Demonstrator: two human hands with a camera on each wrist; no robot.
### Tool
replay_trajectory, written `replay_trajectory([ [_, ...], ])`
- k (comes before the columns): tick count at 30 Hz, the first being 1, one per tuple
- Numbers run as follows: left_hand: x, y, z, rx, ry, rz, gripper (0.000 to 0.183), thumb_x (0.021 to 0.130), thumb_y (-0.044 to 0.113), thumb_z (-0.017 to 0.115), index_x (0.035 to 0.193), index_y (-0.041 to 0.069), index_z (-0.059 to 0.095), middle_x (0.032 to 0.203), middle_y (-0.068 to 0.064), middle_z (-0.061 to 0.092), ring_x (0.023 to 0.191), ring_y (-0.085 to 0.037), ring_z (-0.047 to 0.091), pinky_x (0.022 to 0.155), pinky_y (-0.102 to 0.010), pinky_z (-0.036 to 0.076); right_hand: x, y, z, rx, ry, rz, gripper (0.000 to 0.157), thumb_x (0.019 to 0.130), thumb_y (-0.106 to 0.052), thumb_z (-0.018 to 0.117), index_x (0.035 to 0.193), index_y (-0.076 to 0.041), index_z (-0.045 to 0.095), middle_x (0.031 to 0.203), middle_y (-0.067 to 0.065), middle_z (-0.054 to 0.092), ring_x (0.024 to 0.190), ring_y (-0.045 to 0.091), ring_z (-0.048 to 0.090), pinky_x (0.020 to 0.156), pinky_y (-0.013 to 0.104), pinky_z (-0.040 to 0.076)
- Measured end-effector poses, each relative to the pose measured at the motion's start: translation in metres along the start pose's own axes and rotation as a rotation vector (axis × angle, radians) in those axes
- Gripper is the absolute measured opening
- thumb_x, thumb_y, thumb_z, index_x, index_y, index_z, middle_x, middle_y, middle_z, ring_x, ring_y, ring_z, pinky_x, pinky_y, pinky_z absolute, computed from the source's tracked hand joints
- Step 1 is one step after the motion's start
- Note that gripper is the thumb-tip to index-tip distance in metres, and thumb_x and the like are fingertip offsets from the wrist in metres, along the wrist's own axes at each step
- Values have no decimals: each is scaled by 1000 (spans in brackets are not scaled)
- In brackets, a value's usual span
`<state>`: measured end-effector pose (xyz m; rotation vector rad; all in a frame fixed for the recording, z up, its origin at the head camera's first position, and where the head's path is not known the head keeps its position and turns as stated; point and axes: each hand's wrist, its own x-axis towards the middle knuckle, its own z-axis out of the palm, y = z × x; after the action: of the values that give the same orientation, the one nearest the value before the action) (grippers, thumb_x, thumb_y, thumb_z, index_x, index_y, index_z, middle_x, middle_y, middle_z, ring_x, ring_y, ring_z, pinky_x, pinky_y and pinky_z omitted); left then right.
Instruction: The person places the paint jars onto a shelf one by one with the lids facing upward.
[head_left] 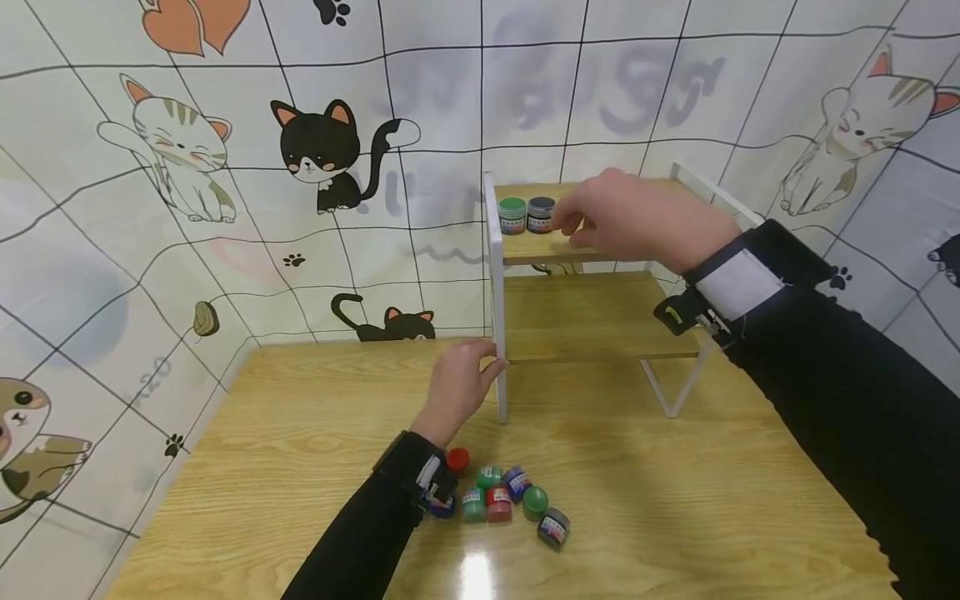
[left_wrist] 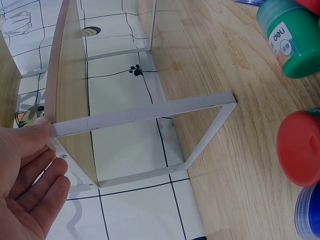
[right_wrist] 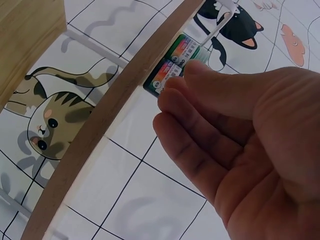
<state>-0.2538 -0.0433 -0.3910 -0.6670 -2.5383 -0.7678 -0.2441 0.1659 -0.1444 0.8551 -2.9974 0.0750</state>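
A two-tier wooden shelf with a white metal frame stands on the table. On its upper board, at the left end, sit a green-lidded paint jar and a dark paint jar side by side. My right hand is at the dark jar's right side, fingers loosely bent; the right wrist view shows its fingertips beside the jars, nothing visibly pinched. With thumb and fingers, my left hand holds the shelf's left white frame post.
Several paint jars lie on the table before the shelf, including a red one, a green-lidded one, a dark one and a blue one. A cat-printed cloth hangs behind the wooden table.
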Motion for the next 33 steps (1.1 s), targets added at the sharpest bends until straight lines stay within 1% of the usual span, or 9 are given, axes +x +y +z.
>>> replay_trajectory([
  [5,-1,-1,-1,-1,-7,-3,17,88,26,69,95,10,71,96,-5,72,87,-20,66,69,-33,55,-5,-4,1,-17,2,-14,22,93,-13,60,115,-10,65,107,8,67,95,22,60,84,43,50],
  [9,0,-1,-2,-1,-6,-5,17,88,26,69,95,11,71,96,-5,72,88,-19,66,70,-34,55,-10,-7,5,-33,33,-82,13,91,-11,63,103,-11,68,96,4,67,86,19,59,80,40,50],
  [12,-1,-1,-2,-3,-3,-3,17,88,26,69,94,11,71,96,-5,72,88,-20,66,70,-34,55,-13,-10,11,-20,50,-131,8,89,-8,65,95,-13,68,90,2,67,82,17,58,78,38,50],
  [14,-1,-1,-2,-4,-4,-4,17,88,26,69,94,11,71,96,-4,72,89,-21,66,70,-35,55,-15,-12,15,2,45,-149,8,88,-6,67,93,-13,68,88,1,67,81,16,59,78,37,51],
  [18,-1,0,-2,-4,-1,0,16,88,26,69,95,11,71,95,-3,72,88,-21,66,70,-34,55,-19,-17,26,47,2,-148,10,86,-7,68,93,-14,66,86,-1,66,81,14,58,77,37,50],
  [21,0,0,-2,3,10,8,16,88,26,70,93,12,71,94,-3,72,86,-18,66,68,-33,54,-20,-20,40,66,-20,-162,10,86,-8,69,92,-15,65,85,-3,64,79,12,58,76,35,50],
  [25,0,0,-3,13,17,14,15,88,27,70,91,12,71,91,-1,71,82,-16,65,65,-31,53,-21,-24,64,89,-57,-201,9,86,-9,70,91,-16,65,83,-4,64,77,11,57,74,33,51],
  [29,-1,-1,-4,9,13,6,15,88,26,70,90,12,70,91,-2,71,81,-18,65,63,-31,52,-20,-24,92,142,-121,-218,9,85,-8,70,90,-15,65,82,-4,64,74,10,56,72,31,52],
  [33,-1,0,-2,14,5,6,15,88,27,69,91,12,71,93,-2,71,84,-19,66,65,-32,53,-19,-21,120,166,-175,-214,11,85,-7,70,89,-17,65,82,-5,63,75,8,56,71,30,51],
])
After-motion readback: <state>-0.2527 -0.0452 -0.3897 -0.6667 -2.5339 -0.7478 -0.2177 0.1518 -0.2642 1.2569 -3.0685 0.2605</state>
